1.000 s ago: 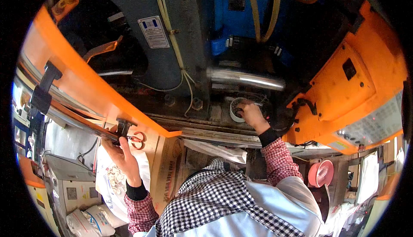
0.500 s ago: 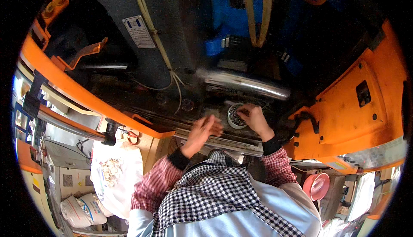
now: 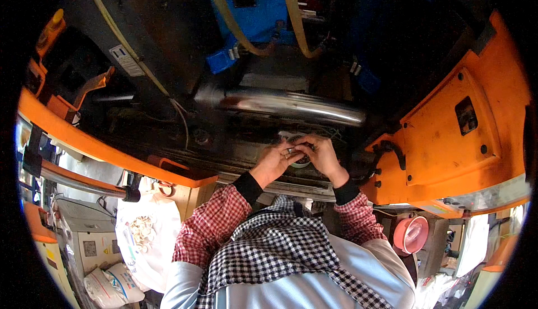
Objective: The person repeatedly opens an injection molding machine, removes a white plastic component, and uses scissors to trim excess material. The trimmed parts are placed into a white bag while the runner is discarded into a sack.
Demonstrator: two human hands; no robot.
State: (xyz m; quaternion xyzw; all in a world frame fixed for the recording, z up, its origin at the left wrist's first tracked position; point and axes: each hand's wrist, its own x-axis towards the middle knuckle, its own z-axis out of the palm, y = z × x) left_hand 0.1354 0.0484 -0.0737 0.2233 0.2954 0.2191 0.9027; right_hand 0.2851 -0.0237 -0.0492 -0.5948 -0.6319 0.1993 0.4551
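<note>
White, rectangular label (image 3: pixel 125 59) sits upper left; at centre, left hand (image 3: pixel 273 162) and right hand (image 3: pixel 319 153) both pinch a pale round part (image 3: pixel 298 160).

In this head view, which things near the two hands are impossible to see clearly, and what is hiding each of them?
1. The round pale part: both hands cover most of it.
2. Left hand and right hand: whether the fingers grip or only touch is too small to tell.
3. Machine interior behind the shiny metal cylinder: lost in dark shadow.
4. Pink round object: partly cut by the orange panel.
</note>
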